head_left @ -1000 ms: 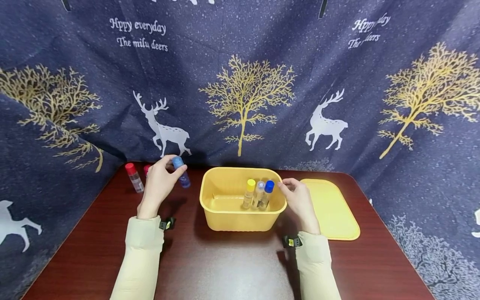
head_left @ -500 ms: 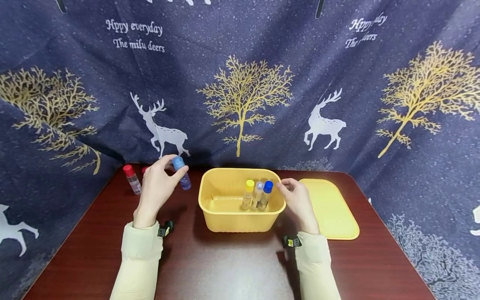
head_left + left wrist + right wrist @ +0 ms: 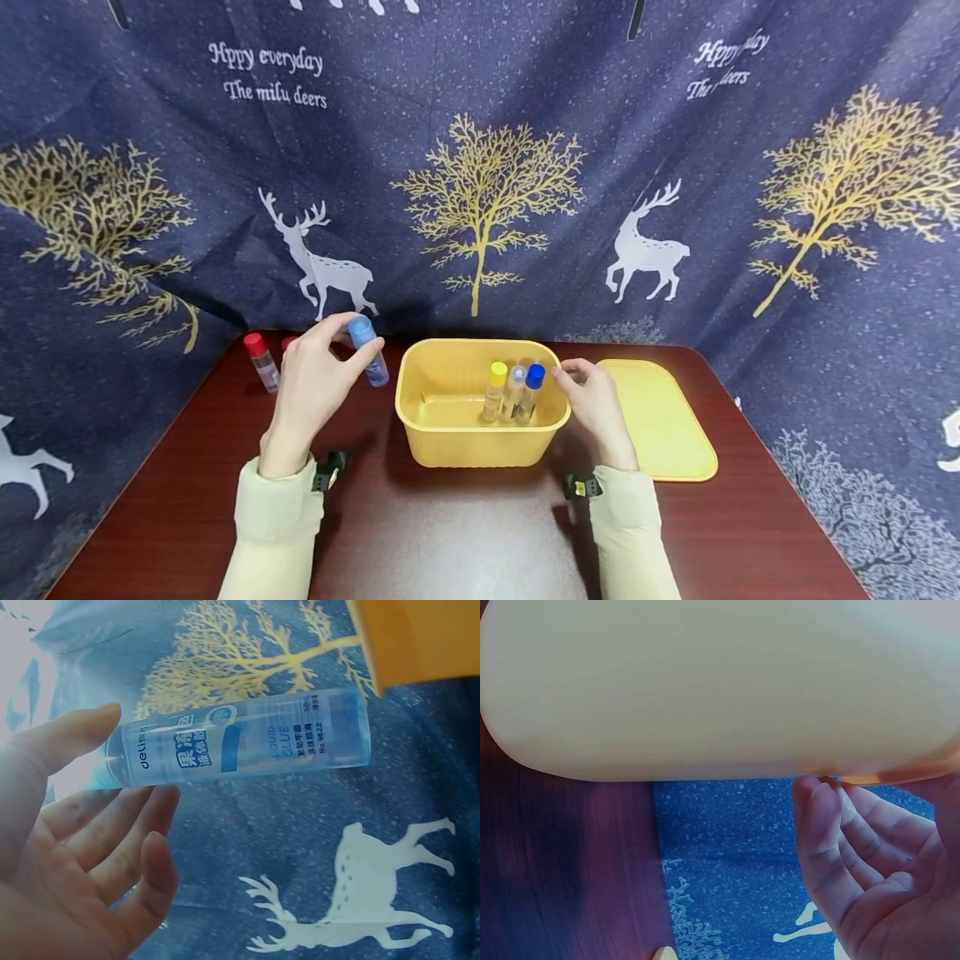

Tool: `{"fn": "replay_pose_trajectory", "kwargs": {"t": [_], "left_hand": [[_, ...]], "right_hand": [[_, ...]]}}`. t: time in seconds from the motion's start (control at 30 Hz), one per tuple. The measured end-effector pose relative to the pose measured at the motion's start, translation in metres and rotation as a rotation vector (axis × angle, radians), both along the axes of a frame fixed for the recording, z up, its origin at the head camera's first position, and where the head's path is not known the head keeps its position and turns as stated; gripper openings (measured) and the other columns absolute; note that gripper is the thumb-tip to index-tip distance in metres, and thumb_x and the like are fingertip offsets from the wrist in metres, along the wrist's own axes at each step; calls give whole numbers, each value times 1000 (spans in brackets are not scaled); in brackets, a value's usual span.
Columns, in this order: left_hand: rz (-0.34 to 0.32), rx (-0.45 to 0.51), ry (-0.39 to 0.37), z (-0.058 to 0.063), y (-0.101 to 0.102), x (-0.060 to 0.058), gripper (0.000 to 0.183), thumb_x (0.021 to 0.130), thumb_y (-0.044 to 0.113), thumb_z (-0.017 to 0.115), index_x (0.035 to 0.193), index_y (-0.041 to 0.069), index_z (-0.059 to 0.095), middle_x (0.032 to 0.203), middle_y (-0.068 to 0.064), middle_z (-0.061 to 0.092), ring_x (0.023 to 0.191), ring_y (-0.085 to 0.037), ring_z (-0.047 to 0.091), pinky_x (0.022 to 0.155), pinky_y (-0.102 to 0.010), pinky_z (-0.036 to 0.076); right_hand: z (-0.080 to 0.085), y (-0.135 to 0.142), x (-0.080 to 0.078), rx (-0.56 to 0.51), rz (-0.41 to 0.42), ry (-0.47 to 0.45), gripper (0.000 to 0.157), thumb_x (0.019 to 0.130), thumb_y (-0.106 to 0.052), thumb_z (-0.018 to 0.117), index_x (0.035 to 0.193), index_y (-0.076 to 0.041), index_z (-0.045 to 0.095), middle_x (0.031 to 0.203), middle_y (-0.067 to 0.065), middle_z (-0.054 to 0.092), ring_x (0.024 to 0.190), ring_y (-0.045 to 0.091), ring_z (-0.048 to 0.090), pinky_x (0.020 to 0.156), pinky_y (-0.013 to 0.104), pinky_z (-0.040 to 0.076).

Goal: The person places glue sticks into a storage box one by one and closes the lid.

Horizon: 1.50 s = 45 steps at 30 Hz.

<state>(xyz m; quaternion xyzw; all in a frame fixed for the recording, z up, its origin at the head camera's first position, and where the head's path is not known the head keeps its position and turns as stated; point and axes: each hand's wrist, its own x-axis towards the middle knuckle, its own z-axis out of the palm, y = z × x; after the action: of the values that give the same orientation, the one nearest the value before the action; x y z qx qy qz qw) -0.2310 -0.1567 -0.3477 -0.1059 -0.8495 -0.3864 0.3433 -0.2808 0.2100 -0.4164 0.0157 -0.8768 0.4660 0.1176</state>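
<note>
My left hand (image 3: 315, 383) pinches a liquid glue bottle (image 3: 247, 739) near its light blue cap, between thumb and fingers. The bottle is tilted and held left of a yellow plastic box (image 3: 465, 447). At the box's right end, my right hand (image 3: 598, 398) grips the rim with its fingertips. Three small bottles stand together inside the box toward the right: one with a yellow cap (image 3: 498, 372), one with a pale cap (image 3: 518, 374) and one with a dark blue cap (image 3: 535, 375).
A red-capped bottle (image 3: 262, 363) stands at the table's back left. Beside it a second red cap (image 3: 288, 341) shows, mostly hidden behind my left hand. The yellow lid (image 3: 667, 421) lies flat right of the box. A dark patterned cloth (image 3: 420, 275) hangs behind the table.
My left hand has shifted slightly right and down, bringing the glue bottle nearer the box. The right hand stays at the rim.
</note>
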Motion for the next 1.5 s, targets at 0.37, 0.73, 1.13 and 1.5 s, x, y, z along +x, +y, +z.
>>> {"fn": "replay_pose_trajectory", "kwargs": {"t": [0.37, 0.73, 1.13, 1.5], "left_hand": [[-64, -1, 48, 9, 14, 14, 34, 79, 24, 83, 108, 13, 70, 83, 4, 66, 65, -14, 54, 58, -18, 39], [-208, 37, -29, 15, 33, 15, 32, 80, 23, 83, 108, 15, 69, 83, 8, 64, 61, -12, 52, 55, -22, 42], [-412, -128, -239, 30, 59, -25, 25, 85, 31, 78, 103, 18, 69, 82, 9, 65, 78, -11, 61, 71, -32, 48], [-512, -427, -542, 11, 82, -82, 21, 87, 27, 76, 103, 15, 69, 85, 6, 65, 78, -12, 62, 72, -31, 50]], "right_hand": [[0, 0, 0, 14, 1, 2, 27, 95, -23, 65, 107, 0, 68, 91, 15, 70, 85, 28, 65, 79, 42, 50], [1, -1, 0, 1, -3, -4, 27, 95, -24, 65, 106, 0, 69, 92, 16, 70, 85, 28, 65, 78, 42, 51], [-3, 0, -3, -17, 4, 0, 28, 95, -26, 66, 107, -1, 68, 92, 15, 69, 85, 29, 65, 77, 41, 52], [-2, 1, -1, -35, 8, -26, 31, 95, -29, 65, 109, -1, 67, 94, 15, 69, 86, 27, 63, 79, 40, 51]]}}
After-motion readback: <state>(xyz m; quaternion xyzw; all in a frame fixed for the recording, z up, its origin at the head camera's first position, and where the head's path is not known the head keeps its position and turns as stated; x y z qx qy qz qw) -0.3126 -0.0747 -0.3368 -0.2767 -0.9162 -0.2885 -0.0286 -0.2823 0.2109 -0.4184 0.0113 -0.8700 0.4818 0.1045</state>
